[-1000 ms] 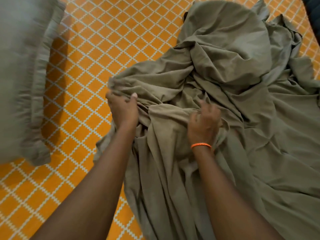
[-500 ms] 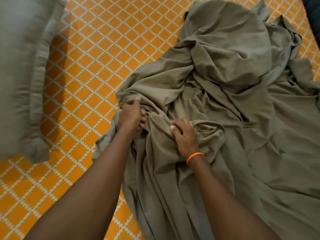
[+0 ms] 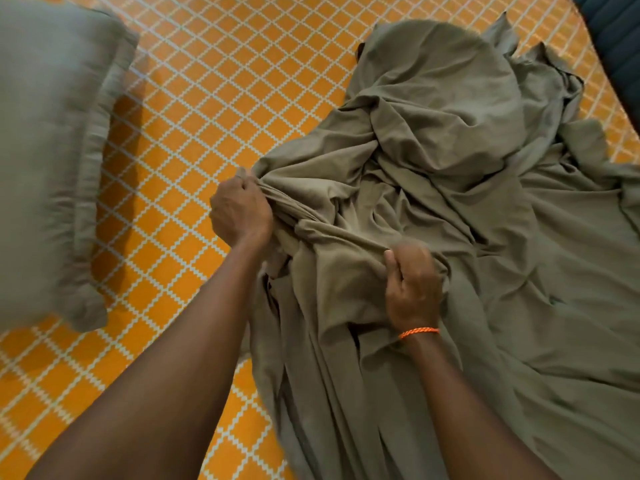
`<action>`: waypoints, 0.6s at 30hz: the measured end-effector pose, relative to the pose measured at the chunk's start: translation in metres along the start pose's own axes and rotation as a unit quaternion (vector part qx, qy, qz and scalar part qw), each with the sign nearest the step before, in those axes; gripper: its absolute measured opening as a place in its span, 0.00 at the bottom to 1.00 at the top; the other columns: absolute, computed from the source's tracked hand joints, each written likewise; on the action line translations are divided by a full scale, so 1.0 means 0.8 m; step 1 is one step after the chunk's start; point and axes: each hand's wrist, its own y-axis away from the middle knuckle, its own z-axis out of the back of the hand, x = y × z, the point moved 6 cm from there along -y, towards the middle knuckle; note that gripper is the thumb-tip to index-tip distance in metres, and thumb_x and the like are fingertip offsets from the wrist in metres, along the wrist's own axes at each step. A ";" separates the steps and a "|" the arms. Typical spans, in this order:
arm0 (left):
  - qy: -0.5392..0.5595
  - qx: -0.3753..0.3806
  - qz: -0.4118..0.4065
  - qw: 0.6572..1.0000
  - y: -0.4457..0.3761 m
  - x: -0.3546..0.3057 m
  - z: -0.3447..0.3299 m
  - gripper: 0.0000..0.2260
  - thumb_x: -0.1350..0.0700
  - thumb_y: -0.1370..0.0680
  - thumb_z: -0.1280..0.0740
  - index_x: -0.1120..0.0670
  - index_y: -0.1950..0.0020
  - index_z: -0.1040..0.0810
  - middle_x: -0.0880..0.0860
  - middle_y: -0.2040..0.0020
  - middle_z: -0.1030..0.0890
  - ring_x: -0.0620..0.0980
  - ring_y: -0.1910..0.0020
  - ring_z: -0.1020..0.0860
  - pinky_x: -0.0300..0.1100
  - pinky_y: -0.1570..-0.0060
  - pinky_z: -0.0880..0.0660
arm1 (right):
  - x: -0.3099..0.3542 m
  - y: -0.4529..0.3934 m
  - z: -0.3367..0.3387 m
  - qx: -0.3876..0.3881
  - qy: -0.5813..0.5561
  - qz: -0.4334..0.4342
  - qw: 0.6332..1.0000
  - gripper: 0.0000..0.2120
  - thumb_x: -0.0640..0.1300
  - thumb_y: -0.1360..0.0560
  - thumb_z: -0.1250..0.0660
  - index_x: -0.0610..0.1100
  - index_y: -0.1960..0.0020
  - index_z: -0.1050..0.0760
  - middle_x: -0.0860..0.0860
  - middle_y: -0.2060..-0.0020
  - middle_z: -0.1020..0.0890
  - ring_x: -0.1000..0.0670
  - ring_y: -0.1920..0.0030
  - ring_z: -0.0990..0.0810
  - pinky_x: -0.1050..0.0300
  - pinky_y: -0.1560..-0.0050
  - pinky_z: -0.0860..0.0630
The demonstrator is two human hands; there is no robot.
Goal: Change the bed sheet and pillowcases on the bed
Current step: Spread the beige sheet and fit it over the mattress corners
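one sheet (image 3: 450, 220), one pillow (image 3: 45, 161), two hands (image 3: 240, 211)

Matt olive cloth sheet (image 3: 450, 209), creased

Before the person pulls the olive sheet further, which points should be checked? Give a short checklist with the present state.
1. Left hand grips the olive sheet: ok.
2. Right hand grips a fold of it: ok.
3. Sheet spread flat: not ok, bunched in a heap.
4. Pillow lies apart from the sheet: ok.
5. Orange patterned surface fully covered: not ok.
6. Sheet's corners located: cannot tell.
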 end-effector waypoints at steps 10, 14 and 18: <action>0.084 -0.050 0.059 0.993 -0.038 -0.027 0.059 0.21 0.41 0.15 0.39 0.56 0.52 0.16 0.60 0.49 0.16 0.64 0.49 0.19 0.52 0.57 0.29 | -0.109 0.043 0.068 -0.088 0.142 -0.266 0.949 0.11 0.44 0.17 0.38 0.41 0.57 0.27 0.38 0.59 0.21 0.34 0.56 0.23 0.43 0.64 0.29; 0.135 -0.085 0.129 0.979 -0.036 -0.016 0.073 0.19 0.43 0.14 0.39 0.56 0.43 0.15 0.58 0.42 0.15 0.60 0.41 0.19 0.49 0.52 0.29 | -0.125 0.046 0.083 -0.101 0.152 -0.367 0.912 0.12 0.46 0.16 0.42 0.40 0.52 0.24 0.37 0.53 0.20 0.33 0.52 0.22 0.44 0.63 0.30; 0.173 -0.157 0.155 0.960 -0.070 -0.012 0.113 0.19 0.44 0.14 0.41 0.54 0.35 0.17 0.53 0.37 0.16 0.53 0.37 0.19 0.42 0.43 0.28 | -0.187 0.084 0.093 -0.101 0.074 -0.571 0.812 0.23 0.41 0.14 0.55 0.28 0.41 0.25 0.29 0.43 0.22 0.33 0.43 0.23 0.35 0.41 0.29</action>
